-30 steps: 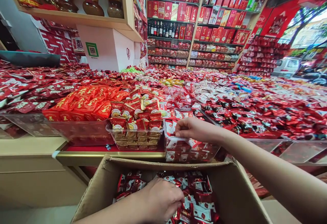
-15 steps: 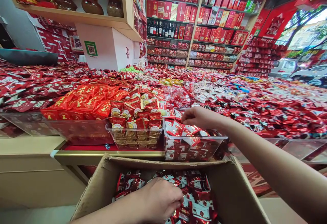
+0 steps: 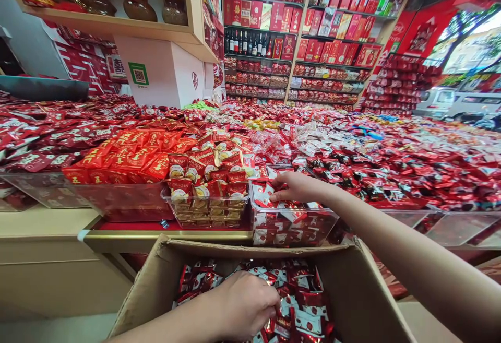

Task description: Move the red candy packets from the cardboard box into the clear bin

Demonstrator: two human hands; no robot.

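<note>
right hand (image 3: 294, 188) shifts left, half-spread over tub (image 3: 260, 209), bench (image 3: 172, 235) front edge | left hand (image 3: 250, 304) in carton (image 3: 368, 285), grip unclear | probably levelling packets (image 3: 261, 193)

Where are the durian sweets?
In the head view, durian sweets sit left of centre, between bright red packets and the clear bin at the right hand.

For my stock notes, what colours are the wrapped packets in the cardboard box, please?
The packets are red and white, best seen in the head view.
</note>
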